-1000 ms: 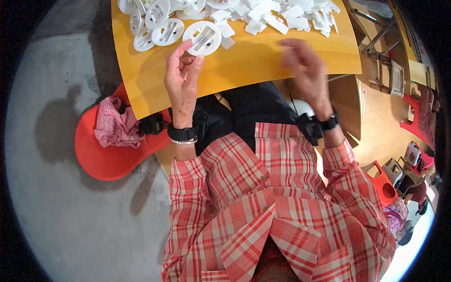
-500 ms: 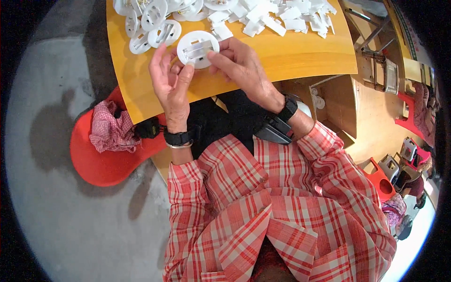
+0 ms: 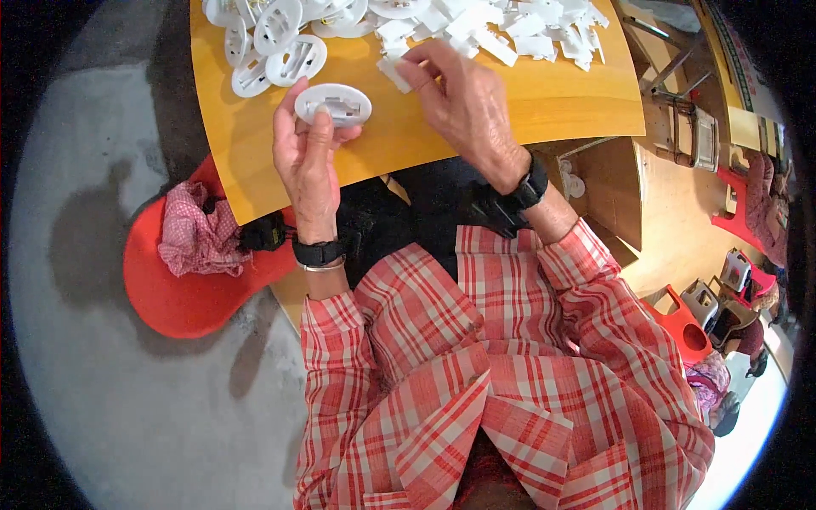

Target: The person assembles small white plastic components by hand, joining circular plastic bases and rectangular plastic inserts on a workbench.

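Observation:
My left hand [image 3: 308, 174] grips a round white plastic plate [image 3: 353, 93] above the wooden table, thumb on its face and fingers behind. The plate is tilted, with a rectangular slot across its middle. To the right of it, my right hand [image 3: 469, 106] has its thumb and forefinger pinched on a small flat white plastic piece [image 3: 391, 75] at the near edge of a heap of such pieces [image 3: 531, 25]. Several more round white plates [image 3: 296, 59] are piled at the table's far left, some with thin yellow wires.
The yellow wooden table [image 3: 544, 106] ends just in front of me. A red stool [image 3: 183, 297] with a pink dotted cloth [image 3: 200, 229] stands at left. Under the table at right is an open wooden compartment [image 3: 612, 183]. Red stools [image 3: 687, 331] stand farther right.
My right hand has let go of the round plate and moved right and up to the flat pieces. One flat piece has shifted nearer. The plate, in my left hand, has tilted.

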Action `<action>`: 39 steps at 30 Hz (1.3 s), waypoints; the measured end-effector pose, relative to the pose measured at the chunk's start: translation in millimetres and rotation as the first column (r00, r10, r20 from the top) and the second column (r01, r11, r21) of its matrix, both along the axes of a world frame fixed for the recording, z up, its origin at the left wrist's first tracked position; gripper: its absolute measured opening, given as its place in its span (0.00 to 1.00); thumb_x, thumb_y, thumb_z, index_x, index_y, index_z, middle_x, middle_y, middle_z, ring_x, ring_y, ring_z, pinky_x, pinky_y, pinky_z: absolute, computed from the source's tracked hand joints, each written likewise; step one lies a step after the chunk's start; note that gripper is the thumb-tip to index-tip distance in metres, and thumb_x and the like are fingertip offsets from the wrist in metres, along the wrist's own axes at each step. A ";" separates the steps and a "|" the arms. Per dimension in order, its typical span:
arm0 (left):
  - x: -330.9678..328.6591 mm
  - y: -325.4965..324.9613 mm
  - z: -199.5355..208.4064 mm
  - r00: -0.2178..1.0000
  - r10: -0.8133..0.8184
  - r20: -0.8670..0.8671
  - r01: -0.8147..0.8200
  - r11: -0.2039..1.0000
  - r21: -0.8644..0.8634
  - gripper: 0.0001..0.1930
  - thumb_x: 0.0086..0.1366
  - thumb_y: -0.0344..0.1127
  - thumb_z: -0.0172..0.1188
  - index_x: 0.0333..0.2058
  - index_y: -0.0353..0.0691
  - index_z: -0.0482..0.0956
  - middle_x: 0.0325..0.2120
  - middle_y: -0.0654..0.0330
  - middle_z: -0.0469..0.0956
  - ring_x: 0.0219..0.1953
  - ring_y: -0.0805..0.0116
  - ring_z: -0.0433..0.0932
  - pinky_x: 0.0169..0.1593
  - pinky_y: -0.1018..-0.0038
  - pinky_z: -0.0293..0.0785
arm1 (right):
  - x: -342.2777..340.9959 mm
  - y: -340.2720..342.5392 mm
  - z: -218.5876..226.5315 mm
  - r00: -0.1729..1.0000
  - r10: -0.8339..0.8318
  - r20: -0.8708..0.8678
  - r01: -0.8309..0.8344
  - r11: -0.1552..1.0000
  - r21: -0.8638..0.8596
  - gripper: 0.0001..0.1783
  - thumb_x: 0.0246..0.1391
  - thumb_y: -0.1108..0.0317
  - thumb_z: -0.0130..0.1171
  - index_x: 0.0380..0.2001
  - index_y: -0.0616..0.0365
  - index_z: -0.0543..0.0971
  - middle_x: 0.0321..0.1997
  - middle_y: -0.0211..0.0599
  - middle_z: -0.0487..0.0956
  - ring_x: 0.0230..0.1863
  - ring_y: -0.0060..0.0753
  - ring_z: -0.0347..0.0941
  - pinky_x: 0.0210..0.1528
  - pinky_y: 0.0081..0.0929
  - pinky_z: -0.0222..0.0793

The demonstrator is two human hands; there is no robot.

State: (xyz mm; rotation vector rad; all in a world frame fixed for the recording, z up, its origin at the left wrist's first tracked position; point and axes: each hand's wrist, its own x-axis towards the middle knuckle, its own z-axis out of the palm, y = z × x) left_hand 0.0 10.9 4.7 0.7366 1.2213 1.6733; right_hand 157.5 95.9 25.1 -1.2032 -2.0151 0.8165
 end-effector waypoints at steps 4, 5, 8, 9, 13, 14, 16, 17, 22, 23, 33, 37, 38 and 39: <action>-1.3 1.5 -2.9 1.000 0.011 0.007 -0.011 1.000 -0.013 0.25 0.62 0.29 0.53 0.56 0.34 0.58 0.44 0.56 0.72 0.41 0.66 0.75 0.35 0.76 0.78 | 6.8 11.0 -15.3 0.992 -0.078 0.101 0.045 0.954 0.295 0.17 0.43 0.60 0.63 0.33 0.58 0.72 0.24 0.42 0.75 0.27 0.46 0.73 0.28 0.35 0.70; -2.6 0.8 -4.1 1.000 0.007 0.005 -0.007 1.000 -0.026 0.25 0.61 0.29 0.53 0.56 0.34 0.58 0.44 0.56 0.72 0.42 0.66 0.75 0.35 0.76 0.78 | 6.4 9.4 -14.9 0.988 -0.078 0.133 0.035 0.953 0.300 0.18 0.42 0.60 0.63 0.34 0.58 0.72 0.27 0.42 0.74 0.30 0.46 0.72 0.30 0.36 0.70; -7.6 -0.5 -4.5 0.998 0.005 0.059 -0.005 1.000 -0.001 0.26 0.61 0.27 0.53 0.57 0.34 0.57 0.45 0.55 0.72 0.43 0.64 0.75 0.36 0.76 0.78 | 0.4 7.3 -15.3 0.982 -0.095 0.162 0.030 0.931 0.364 0.18 0.42 0.60 0.63 0.34 0.58 0.72 0.30 0.42 0.73 0.34 0.47 0.70 0.33 0.37 0.70; -6.6 -0.1 -3.7 0.998 0.004 0.060 -0.004 1.000 -0.001 0.26 0.61 0.27 0.53 0.57 0.34 0.57 0.45 0.55 0.72 0.43 0.64 0.75 0.36 0.76 0.78 | -0.6 7.7 -17.1 0.981 -0.112 0.158 0.035 0.905 0.424 0.18 0.42 0.61 0.63 0.34 0.58 0.72 0.31 0.42 0.72 0.35 0.47 0.70 0.34 0.37 0.70; -4.0 0.3 -1.3 0.998 0.009 0.064 -0.009 1.000 0.006 0.26 0.60 0.27 0.53 0.57 0.34 0.57 0.46 0.55 0.72 0.44 0.63 0.76 0.35 0.78 0.76 | -0.2 14.5 -23.0 0.978 -0.037 0.203 -0.050 0.912 0.408 0.16 0.45 0.61 0.61 0.35 0.58 0.72 0.31 0.41 0.72 0.35 0.45 0.70 0.34 0.36 0.70; -4.0 0.1 -1.2 0.998 0.003 0.069 -0.003 1.000 0.009 0.26 0.60 0.27 0.53 0.57 0.35 0.57 0.46 0.55 0.72 0.43 0.63 0.76 0.34 0.78 0.75 | -0.3 17.5 -25.0 0.980 -0.012 0.200 -0.076 0.902 0.425 0.15 0.46 0.62 0.60 0.34 0.58 0.72 0.30 0.41 0.72 0.34 0.45 0.70 0.33 0.36 0.70; -3.8 0.2 0.5 0.997 0.010 0.078 -0.011 1.000 0.009 0.26 0.60 0.27 0.53 0.57 0.35 0.57 0.46 0.55 0.72 0.43 0.64 0.76 0.35 0.78 0.75 | 2.2 21.7 -25.9 0.980 0.014 0.200 -0.103 0.891 0.443 0.13 0.47 0.62 0.58 0.34 0.58 0.73 0.28 0.40 0.72 0.33 0.45 0.70 0.33 0.36 0.70; -3.6 0.3 1.1 0.996 0.016 0.087 -0.017 1.000 0.007 0.26 0.60 0.27 0.53 0.57 0.35 0.57 0.46 0.56 0.72 0.43 0.64 0.76 0.36 0.78 0.74 | 5.1 23.9 -24.9 0.983 0.010 0.185 -0.091 0.896 0.435 0.12 0.48 0.63 0.58 0.34 0.58 0.73 0.28 0.41 0.73 0.32 0.45 0.70 0.31 0.36 0.70; -4.0 -0.3 -1.4 0.996 0.017 0.086 -0.018 1.000 0.020 0.26 0.60 0.27 0.54 0.56 0.34 0.58 0.46 0.57 0.71 0.42 0.66 0.75 0.39 0.77 0.74 | 12.3 12.7 -13.0 0.997 -0.043 -0.070 0.043 0.999 -0.002 0.11 0.52 0.65 0.55 0.35 0.60 0.74 0.26 0.37 0.75 0.25 0.37 0.71 0.27 0.29 0.67; -4.4 -1.0 -1.0 0.996 0.024 0.086 -0.025 1.000 0.016 0.26 0.60 0.27 0.54 0.56 0.34 0.58 0.46 0.57 0.71 0.43 0.66 0.75 0.40 0.77 0.74 | 13.3 10.7 -15.9 0.966 -0.013 -0.259 -0.051 0.970 -0.236 0.11 0.54 0.65 0.54 0.37 0.60 0.73 0.27 0.34 0.75 0.24 0.29 0.69 0.25 0.25 0.66; -1.5 1.2 1.8 0.998 -0.012 0.068 0.012 1.000 0.005 0.26 0.60 0.28 0.54 0.56 0.33 0.58 0.48 0.56 0.69 0.45 0.66 0.72 0.44 0.76 0.71 | 18.6 2.5 -5.8 0.838 -0.004 -0.545 -0.296 0.837 -0.461 0.15 0.56 0.67 0.52 0.46 0.60 0.70 0.28 0.26 0.73 0.29 0.13 0.64 0.30 0.12 0.59; -1.7 0.8 -0.4 0.998 -0.011 0.059 0.010 1.000 0.014 0.26 0.60 0.27 0.54 0.56 0.34 0.58 0.48 0.55 0.69 0.45 0.66 0.72 0.44 0.75 0.71 | 19.3 -0.3 -5.1 0.800 0.009 -0.599 -0.344 0.826 -0.447 0.17 0.56 0.66 0.53 0.48 0.57 0.69 0.29 0.21 0.71 0.29 0.10 0.60 0.30 0.11 0.54; -1.4 0.8 -1.4 0.998 0.006 0.062 -0.008 1.000 0.025 0.26 0.60 0.27 0.54 0.56 0.34 0.58 0.48 0.55 0.68 0.45 0.66 0.72 0.44 0.74 0.71 | 19.6 -0.6 -4.9 0.811 0.017 -0.585 -0.342 0.824 -0.451 0.17 0.56 0.66 0.53 0.48 0.57 0.69 0.29 0.21 0.71 0.29 0.10 0.60 0.30 0.11 0.54; -0.5 0.7 -1.0 0.998 0.007 0.062 -0.008 1.000 0.024 0.26 0.60 0.27 0.54 0.56 0.34 0.58 0.48 0.55 0.68 0.45 0.66 0.72 0.44 0.74 0.71 | 20.3 -0.8 -4.6 0.821 0.025 -0.570 -0.341 0.822 -0.455 0.17 0.56 0.66 0.53 0.48 0.58 0.68 0.29 0.21 0.71 0.29 0.10 0.60 0.30 0.11 0.54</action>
